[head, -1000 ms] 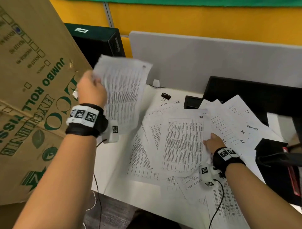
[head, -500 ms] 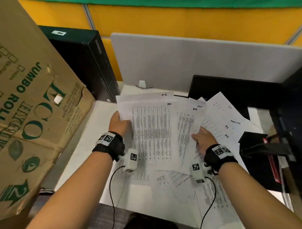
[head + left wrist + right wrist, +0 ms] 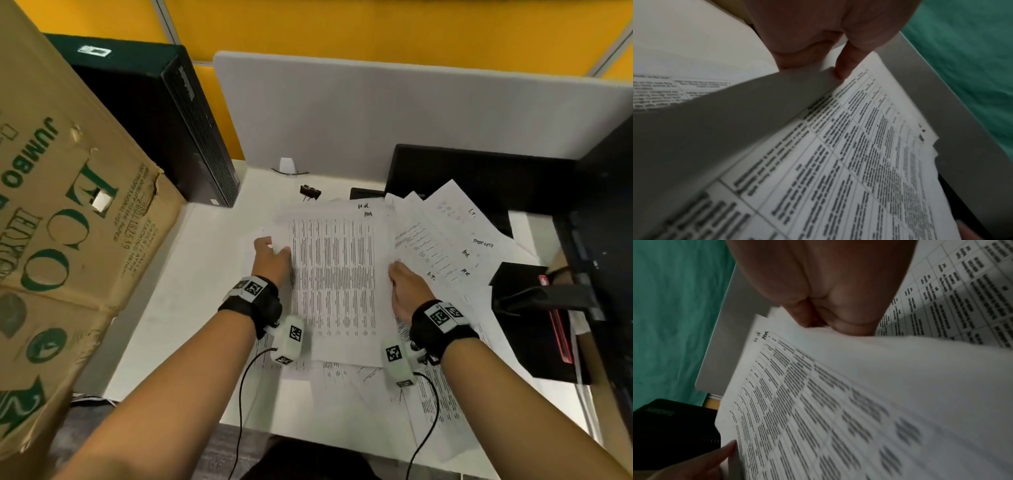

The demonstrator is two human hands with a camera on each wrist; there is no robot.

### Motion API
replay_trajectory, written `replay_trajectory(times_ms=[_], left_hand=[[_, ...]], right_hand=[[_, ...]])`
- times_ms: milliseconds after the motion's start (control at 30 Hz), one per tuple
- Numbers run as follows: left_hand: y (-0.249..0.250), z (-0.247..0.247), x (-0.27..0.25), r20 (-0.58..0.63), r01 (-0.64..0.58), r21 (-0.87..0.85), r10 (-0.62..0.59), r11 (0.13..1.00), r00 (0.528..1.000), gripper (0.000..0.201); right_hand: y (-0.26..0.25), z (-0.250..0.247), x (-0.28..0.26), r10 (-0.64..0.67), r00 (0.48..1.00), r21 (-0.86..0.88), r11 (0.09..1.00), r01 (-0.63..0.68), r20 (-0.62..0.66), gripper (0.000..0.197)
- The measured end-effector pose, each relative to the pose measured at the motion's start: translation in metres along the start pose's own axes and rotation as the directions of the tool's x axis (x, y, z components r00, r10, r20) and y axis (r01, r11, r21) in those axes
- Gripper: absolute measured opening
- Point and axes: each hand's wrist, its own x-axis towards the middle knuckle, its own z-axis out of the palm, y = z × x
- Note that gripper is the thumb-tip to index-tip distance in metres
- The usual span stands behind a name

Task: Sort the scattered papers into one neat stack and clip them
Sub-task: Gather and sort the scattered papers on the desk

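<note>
Together the left hand (image 3: pixel 272 258) and right hand (image 3: pixel 407 291) pinched opposite edges of the white printed paper sheets (image 3: pixel 334 274), bare white desk (image 3: pixel 191 274) left of them.

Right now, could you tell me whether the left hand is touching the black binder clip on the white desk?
Apart. The head view shows bare desk between the left hand and the black binder clip.

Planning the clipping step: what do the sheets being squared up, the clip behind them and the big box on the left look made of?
Sheets: thin matte white office paper; they bend and overlap, printed with tables.
Clip: a small black binder clip, probably painted metal; too small to be sure.
Box: brown corrugated cardboard, matte, green print, torn and dented at the edges.
</note>
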Motion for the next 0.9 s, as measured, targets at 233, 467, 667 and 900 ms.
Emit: replay_trajectory(times_ms=[233, 467, 667, 900], left_hand=[[0.007, 0.006, 0.002, 0.084, -0.063, 0.115, 0.053, 0.991, 0.995, 0.039], [-0.036, -0.002, 0.027, -0.097, 0.023, 0.310, 0.008, 0.950, 0.995, 0.026], [-0.045, -0.012, 0.045, -0.028, 0.092, 0.218, -0.088, 0.971, 0.996, 0.052], [-0.043, -0.003, 0.056, -0.116, 0.101, 0.143, -0.085, 0.985, 0.990, 0.040]], right_hand=[[0.003, 0.001, 0.009, -0.045, 0.998, -0.226, 0.973, 0.053, 0.041, 0.034], [0.007, -0.021, 0.028, -0.089, 0.963, -0.325, 0.946, 0.002, -0.254, 0.031], [0.009, -0.034, 0.040, -0.052, 0.939, -0.300, 0.952, -0.056, -0.341, 0.043], [0.022, -0.032, 0.051, -0.033, 0.935, -0.337, 0.937, -0.094, -0.353, 0.037]])
